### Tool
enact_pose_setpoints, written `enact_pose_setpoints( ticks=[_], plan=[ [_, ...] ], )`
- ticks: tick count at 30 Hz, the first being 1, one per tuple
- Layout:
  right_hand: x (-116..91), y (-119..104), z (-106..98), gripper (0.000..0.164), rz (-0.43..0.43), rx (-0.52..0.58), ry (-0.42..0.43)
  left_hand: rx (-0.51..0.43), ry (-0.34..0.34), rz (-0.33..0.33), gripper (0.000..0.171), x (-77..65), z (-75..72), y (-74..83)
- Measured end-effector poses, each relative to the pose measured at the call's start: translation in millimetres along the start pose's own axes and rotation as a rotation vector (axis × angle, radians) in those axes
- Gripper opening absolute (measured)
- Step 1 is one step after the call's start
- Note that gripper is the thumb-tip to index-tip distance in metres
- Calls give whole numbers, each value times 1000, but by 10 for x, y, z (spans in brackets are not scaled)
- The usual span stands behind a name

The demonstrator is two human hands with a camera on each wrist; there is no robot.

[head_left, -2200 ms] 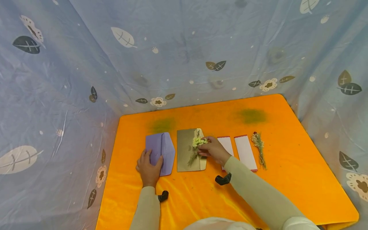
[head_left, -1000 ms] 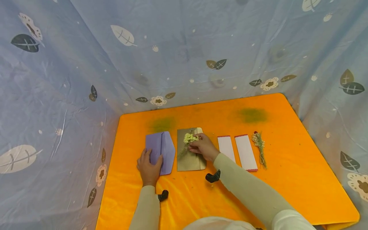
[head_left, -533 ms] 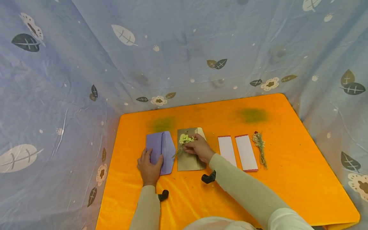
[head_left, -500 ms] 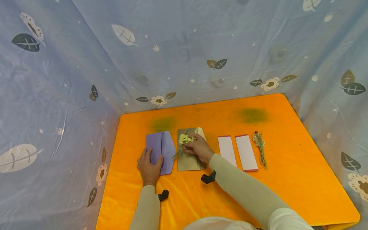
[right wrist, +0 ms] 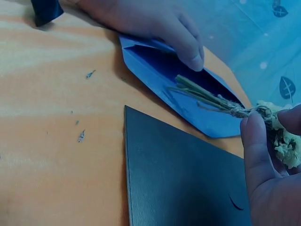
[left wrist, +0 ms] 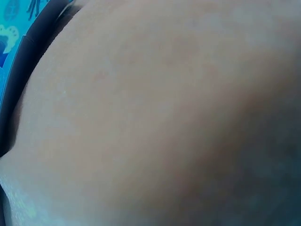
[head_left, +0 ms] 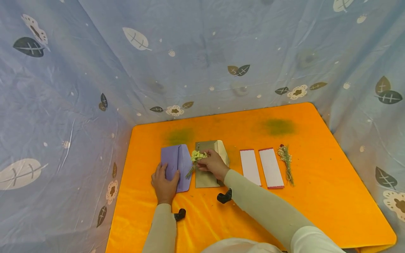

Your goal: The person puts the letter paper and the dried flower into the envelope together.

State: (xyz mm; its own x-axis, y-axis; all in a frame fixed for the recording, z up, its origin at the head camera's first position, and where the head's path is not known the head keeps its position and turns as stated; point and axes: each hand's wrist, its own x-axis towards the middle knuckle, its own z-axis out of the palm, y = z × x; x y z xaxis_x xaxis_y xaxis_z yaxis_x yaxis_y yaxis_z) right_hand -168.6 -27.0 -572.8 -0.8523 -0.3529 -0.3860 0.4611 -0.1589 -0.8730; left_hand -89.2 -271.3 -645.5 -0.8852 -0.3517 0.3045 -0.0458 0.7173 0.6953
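Note:
A purple envelope (head_left: pixel 171 158) lies with its flap folded out to the right, and its mouth gapes dark in the right wrist view. My left hand (head_left: pixel 164 184) grips its near left part, the thumb at the mouth. My right hand (head_left: pixel 213 165) pinches a small bunch of pale yellow dried flowers (head_left: pixel 197 156) by its tied stems, between thumb and fingers. The stem ends (right wrist: pixel 188 87) point at the mouth, over the flap. Beneath my right hand lies an olive-gold envelope (head_left: pixel 204 179), its flap out too. Skin fills the left wrist view.
Two white cards (head_left: pixel 271 168) with red edges lie right of the olive-gold envelope. Farther right lies a second dried bunch (head_left: pixel 286 163) with a red flower. Orange cloth (head_left: pixel 329 196) covers the table, with patterned curtains (head_left: pixel 202 52) around it.
My right hand has carried the yellow flower bunch leftward from the olive-gold envelope's flap to the purple envelope's flap. The stems have swung toward its mouth. My left hand has stayed in place.

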Motion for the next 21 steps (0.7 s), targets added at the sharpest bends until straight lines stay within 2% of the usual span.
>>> enact_pose_setpoints(
  ticks=[11,21],
  plan=[
    [37,21,102,44,1,-10,-9,9,0,0,66,-7,24,-30],
    [99,92,191,59,24,17,-31,1,13,12,65,-7,17,-33]
  ],
)
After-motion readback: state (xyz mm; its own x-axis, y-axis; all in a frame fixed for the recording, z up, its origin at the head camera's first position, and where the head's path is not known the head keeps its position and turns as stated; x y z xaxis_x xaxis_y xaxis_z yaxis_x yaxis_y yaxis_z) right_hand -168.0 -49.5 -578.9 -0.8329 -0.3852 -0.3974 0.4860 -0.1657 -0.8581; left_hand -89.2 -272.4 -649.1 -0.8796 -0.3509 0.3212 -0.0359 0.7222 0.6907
